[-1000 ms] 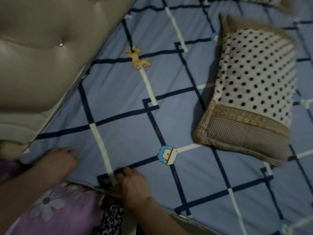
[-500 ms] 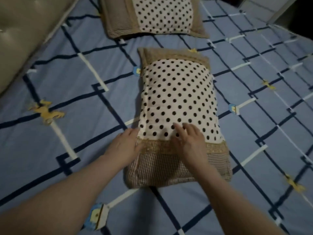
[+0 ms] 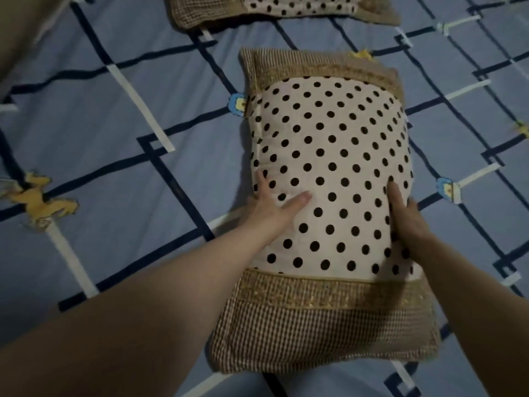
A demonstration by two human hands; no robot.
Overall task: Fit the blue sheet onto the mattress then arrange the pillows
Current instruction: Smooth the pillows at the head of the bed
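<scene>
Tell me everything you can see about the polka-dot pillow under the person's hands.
The near pillow looks plump and soft: a cream cloth centre with dark dots, a gold woven band and brown checked fabric at each end. It lies flat on the blue sheet, lengthwise away from the viewer. The left hand rests on its left edge, the right hand on its right side, fingers fairly straight. A second pillow lies apart beyond it.

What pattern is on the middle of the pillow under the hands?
Black polka dots on cream, seen in the head view, on the near pillow; its ends are brown checked fabric.
</scene>
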